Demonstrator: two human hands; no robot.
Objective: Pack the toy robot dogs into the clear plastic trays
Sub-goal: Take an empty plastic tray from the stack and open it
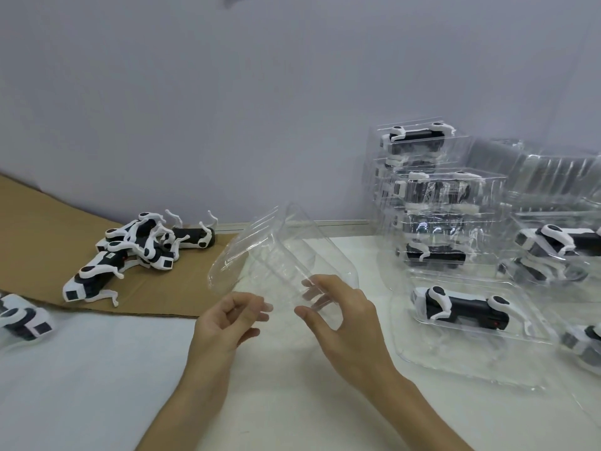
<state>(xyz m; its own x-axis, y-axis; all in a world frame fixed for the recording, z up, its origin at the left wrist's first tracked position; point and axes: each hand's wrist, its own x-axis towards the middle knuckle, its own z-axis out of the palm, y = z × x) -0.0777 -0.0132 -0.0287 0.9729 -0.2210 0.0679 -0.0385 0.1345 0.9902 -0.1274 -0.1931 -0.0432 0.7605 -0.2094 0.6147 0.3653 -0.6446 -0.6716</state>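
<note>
At the left edge one toy robot dog [24, 317] lies on the white table [97, 369]. Beyond it a heap of toy robot dogs [143, 245] sprawls on a cardboard sheet [35, 222], none of them yet packed. Nearer the middle we see the left hand [227, 317], fingers curled just at the near corner of an empty clear tray [276, 252]; whether it pinches the see-through rim we cannot tell. The tray is raised off the table and tilted, its far end up toward the wall. The right hand [344, 307] grips its near end, thumb in front and fingertips showing through the plastic. To the right a packed tray [455, 359] lies flat with a dog in it, and a stack of packed trays [487, 206] rises behind. We judge the step in hand to be readying this tray for a dog. To do it well, we would hold it lightly by the rim, since thin plastic is likely to buckle, and lay it flat, hollow up, on the bare table between the hands. Only then would we reach left to the heap, matching the dog's body and legs to the moulded shape.
</note>
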